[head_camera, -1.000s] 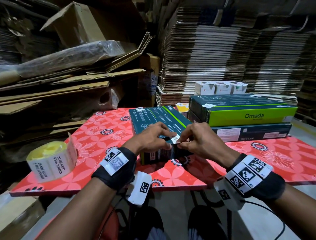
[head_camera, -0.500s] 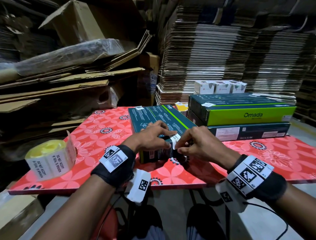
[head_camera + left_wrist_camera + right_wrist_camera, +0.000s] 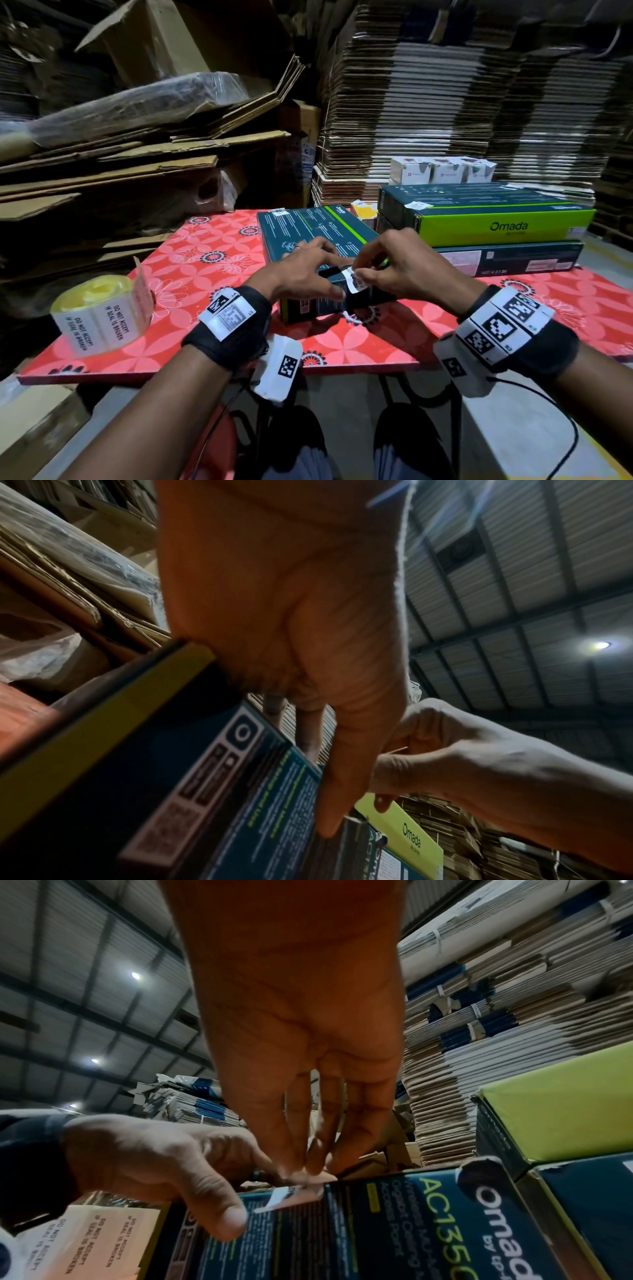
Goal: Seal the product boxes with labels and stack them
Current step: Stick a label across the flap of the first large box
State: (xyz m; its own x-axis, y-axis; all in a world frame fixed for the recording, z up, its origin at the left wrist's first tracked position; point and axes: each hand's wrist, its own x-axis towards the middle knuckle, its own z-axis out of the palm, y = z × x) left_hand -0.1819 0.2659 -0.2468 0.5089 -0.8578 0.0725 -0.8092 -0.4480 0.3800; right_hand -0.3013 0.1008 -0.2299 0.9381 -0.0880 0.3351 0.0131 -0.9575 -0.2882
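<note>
Left hand point(image 3: 301, 270): fingers spread, pressing the dark box point(image 3: 308, 233) near the table's point(image 3: 191, 260) front edge.
Right hand point(image 3: 394, 267): fingertips pinching the label point(image 3: 354, 279) at the box's near end.

Right hand point(image 3: 294, 1031), centre frame: fingertips point(image 3: 291, 1167) on white label point(image 3: 279, 1196) at dark box point(image 3: 377, 1229) top edge; left hand point(image 3: 154, 1156) lower left, thumb on box.

Glossy printed cardboard box point(image 3: 308, 233), white paper label point(image 3: 354, 284), shiny patterned tabletop point(image 3: 191, 267)
</note>
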